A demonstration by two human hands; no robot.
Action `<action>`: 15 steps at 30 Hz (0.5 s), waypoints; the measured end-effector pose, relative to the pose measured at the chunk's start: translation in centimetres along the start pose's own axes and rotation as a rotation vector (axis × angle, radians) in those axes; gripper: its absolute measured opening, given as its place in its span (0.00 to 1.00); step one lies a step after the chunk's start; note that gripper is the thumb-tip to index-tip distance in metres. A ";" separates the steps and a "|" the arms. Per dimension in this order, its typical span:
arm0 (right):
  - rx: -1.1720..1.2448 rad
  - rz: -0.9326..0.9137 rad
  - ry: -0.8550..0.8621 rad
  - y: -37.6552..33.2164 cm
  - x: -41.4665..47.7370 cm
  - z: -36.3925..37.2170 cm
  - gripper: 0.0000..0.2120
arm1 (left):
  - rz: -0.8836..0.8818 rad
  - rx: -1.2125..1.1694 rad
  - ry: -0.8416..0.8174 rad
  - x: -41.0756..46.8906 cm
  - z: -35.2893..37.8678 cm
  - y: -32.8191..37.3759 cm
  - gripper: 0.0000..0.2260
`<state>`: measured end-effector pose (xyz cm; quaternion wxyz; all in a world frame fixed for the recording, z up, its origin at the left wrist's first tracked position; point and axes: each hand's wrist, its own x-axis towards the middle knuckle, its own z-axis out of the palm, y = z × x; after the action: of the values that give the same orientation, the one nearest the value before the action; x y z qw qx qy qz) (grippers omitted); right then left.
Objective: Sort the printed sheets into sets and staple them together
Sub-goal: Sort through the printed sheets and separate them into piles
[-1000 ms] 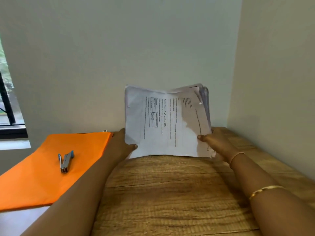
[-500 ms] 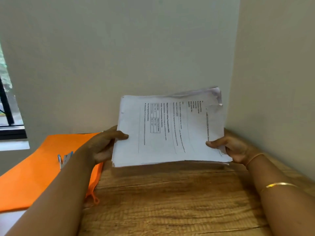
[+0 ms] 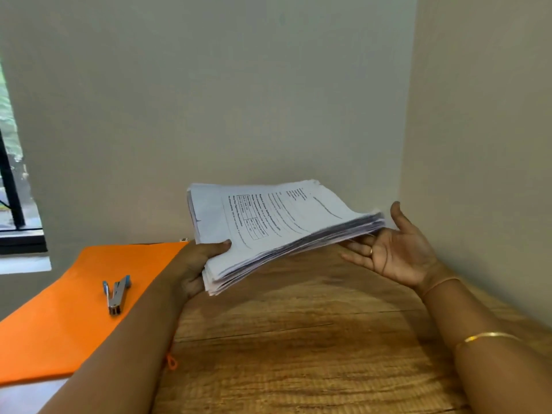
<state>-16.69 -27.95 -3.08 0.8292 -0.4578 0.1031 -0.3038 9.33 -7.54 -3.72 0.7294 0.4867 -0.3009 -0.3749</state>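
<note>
A thick stack of printed sheets point(image 3: 268, 222) hangs nearly flat above the wooden table point(image 3: 298, 339), its top page showing text and a small grid. My left hand point(image 3: 197, 264) grips the stack's near left corner, thumb on top. My right hand point(image 3: 394, 249) lies palm up with fingers spread under the stack's right edge, fingertips touching the underside. A small metal stapler point(image 3: 115, 295) with blue ends rests on an orange folder point(image 3: 74, 309) at the left.
The table sits in a corner, with a wall behind and another wall point(image 3: 478, 174) close on the right. A window point(image 3: 15, 189) is at the far left. An orange cord loop point(image 3: 171, 361) hangs from the folder's edge.
The stack went from standing upright on the table to lifted and laid nearly flat in the air. My right hand let go of its edge and opened palm up beneath it.
</note>
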 end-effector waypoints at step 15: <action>-0.246 -0.089 0.397 4.7 2.9 3.6 0.17 | 0.090 0.024 0.118 0.2 5.2 -3.6 0.19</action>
<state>-10.88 -25.32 -4.59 0.7164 -0.4910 0.2801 -0.4090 4.36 -11.13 -5.29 0.7562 0.5027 -0.2831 -0.3088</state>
